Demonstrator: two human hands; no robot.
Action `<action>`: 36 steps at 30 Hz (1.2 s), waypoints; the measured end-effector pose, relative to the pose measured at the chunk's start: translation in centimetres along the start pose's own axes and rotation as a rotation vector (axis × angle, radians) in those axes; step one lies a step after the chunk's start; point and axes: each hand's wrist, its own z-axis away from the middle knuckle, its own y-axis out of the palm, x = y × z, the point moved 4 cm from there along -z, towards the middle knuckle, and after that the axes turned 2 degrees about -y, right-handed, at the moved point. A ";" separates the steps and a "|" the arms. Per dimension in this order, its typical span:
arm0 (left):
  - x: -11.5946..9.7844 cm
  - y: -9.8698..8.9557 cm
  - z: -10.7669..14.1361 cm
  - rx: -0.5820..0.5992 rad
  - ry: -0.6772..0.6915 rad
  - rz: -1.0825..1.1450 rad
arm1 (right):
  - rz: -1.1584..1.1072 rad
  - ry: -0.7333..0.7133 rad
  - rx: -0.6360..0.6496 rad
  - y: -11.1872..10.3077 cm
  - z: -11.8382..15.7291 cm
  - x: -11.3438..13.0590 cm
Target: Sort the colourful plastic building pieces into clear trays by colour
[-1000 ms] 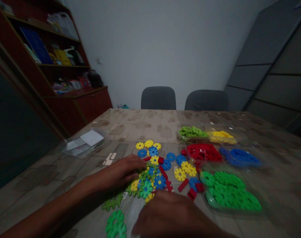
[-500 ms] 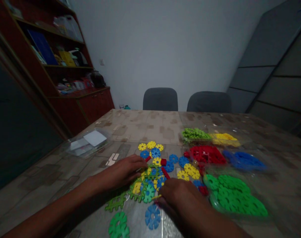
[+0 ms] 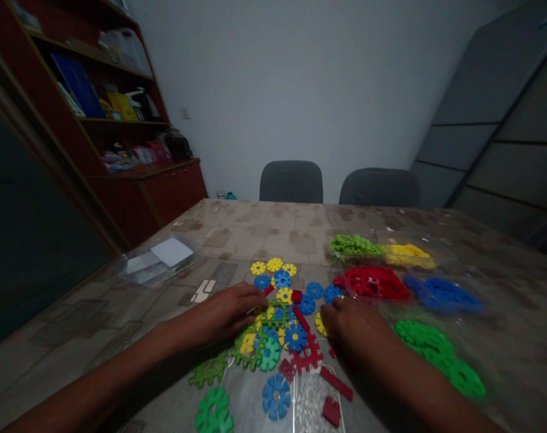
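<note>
My left hand is at the left side of a loose pile, its fingers bent and close together beside a light green square frame piece. Whatever is between those fingertips is hidden. Over on the pile's right, my right hand has its fingers curled down on a yellow notched disc, which it partly covers. Between the hands lie blue notched discs, another green frame and a red frame piece. Nearer me are a blue disc, a green disc and a red bar.
Clear trays to the right hold light green pieces, yellow pieces, red pieces, blue pieces and green discs. A clear tray with white cards lies left. Two chairs stand behind the table.
My right hand has moved right and away from me, from the pile's near middle to the yellow discs. Red pieces it covered now show. My left hand stays nearly still.
</note>
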 end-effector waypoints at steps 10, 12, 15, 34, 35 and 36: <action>0.3 0.3 0.0 -0.012 0.016 -0.041 | -0.014 0.006 0.087 1.5 -0.5 -0.5; 0.2 0.3 0.0 -0.011 0.003 -0.040 | -0.042 0.004 0.106 1.7 -0.6 -0.3; 0.2 0.2 0.0 -0.014 0.004 -0.041 | -0.076 0.002 0.134 1.3 -0.6 0.1; 0.2 0.2 0.0 -0.007 0.003 -0.030 | 0.035 0.041 0.242 -1.0 -0.3 0.4; 0.2 0.2 0.0 -0.004 0.005 -0.029 | 0.025 0.044 0.254 -1.0 -0.3 0.4; 0.2 0.2 0.0 -0.004 0.008 -0.027 | 0.010 0.044 0.266 -1.2 -0.2 0.3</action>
